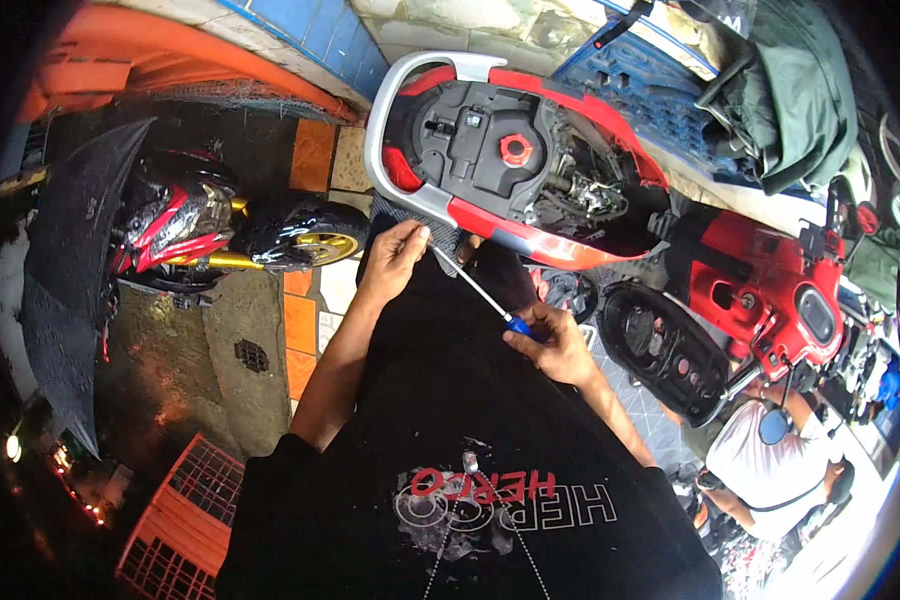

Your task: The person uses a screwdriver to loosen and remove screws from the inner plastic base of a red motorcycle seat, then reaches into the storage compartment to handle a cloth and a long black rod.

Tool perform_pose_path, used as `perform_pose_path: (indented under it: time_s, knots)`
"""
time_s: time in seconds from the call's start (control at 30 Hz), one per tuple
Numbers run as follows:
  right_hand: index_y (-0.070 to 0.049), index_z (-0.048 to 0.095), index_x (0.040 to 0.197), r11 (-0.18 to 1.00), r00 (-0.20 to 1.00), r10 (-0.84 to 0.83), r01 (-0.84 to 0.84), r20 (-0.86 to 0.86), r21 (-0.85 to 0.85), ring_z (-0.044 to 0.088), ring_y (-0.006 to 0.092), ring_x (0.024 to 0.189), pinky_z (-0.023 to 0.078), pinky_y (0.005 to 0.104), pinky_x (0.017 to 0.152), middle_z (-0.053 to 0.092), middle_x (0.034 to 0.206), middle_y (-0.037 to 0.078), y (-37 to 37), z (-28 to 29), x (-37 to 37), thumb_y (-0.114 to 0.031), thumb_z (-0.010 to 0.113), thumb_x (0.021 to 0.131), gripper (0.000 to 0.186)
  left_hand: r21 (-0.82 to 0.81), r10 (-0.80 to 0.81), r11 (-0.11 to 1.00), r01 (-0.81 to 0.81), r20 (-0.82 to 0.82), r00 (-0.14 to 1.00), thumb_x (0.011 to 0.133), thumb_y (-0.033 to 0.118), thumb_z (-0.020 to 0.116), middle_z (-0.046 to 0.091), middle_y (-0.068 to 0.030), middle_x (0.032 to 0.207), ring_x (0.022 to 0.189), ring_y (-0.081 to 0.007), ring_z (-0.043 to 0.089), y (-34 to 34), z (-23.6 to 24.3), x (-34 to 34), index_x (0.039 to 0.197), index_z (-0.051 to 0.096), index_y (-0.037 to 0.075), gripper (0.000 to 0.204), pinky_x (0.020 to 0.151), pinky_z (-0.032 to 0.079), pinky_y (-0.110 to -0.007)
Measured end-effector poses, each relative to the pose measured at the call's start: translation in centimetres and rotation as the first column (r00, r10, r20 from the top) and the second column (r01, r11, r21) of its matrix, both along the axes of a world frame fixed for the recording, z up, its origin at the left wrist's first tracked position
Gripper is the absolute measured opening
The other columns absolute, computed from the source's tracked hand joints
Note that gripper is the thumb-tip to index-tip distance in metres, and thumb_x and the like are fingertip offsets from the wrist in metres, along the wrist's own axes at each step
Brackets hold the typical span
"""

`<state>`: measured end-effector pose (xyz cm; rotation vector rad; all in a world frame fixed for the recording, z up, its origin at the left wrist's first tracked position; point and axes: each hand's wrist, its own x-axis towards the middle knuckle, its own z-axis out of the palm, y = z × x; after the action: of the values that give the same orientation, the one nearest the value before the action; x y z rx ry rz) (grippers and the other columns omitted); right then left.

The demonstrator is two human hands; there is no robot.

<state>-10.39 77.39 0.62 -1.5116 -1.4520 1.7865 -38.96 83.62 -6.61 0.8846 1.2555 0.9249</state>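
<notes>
My right hand [553,340] is closed on a screwdriver [478,287] with a blue handle and a long metal shaft, held diagonally. My left hand [394,258] pinches at the screwdriver's tip end; whether something small sits between the fingertips cannot be told. Just beyond both hands is a red, black and grey scooter body [560,238] without its seat, showing a red cap [515,150] and exposed engine parts [580,180] inside a white grab rail [380,135]. The left fingertips are close to its lower rim.
A motorcycle [175,225] and black cover [70,270] lie left, an orange grated crate [180,505] lower left. At right stand a red scooter [790,300] and a black moulded part [660,350]; a person in white [770,465] bends there. Green cloth [790,90] hangs upper right.
</notes>
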Motion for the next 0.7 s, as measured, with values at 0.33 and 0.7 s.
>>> perform_pose_path:
  time_s: [0.33,0.7]
  knots:
    - [0.003,0.065,0.096,0.97,0.881,-0.224,0.243,0.417,0.007,0.062,0.0135,0.07,0.05,0.0305,0.062,0.068,0.078,0.011,3.2,-3.2,-10.0,-0.017,0.074,0.083,0.026,-0.767,0.536,0.634,0.098,0.528,0.659,0.098,0.034,0.056,0.037,0.0054,0.068,0.056,-0.0048,0.031,8.1,-6.0,-1.6,0.109,0.058,0.002,0.034,0.05,0.028,-0.02]
    - [0.006,0.067,0.103,0.849,0.643,-0.368,0.528,0.672,-0.04,0.066,0.0419,0.09,0.053,0.0429,0.079,0.067,0.097,0.027,10.6,0.8,-22.4,-0.02,0.068,0.084,0.032,-0.92,0.379,0.347,0.182,0.315,0.87,0.102,0.023,0.045,0.037,0.0057,0.069,0.053,-0.0054,0.03,12.7,-10.5,-2.8,0.103,0.059,0.004,0.024,0.048,0.028,-0.022]
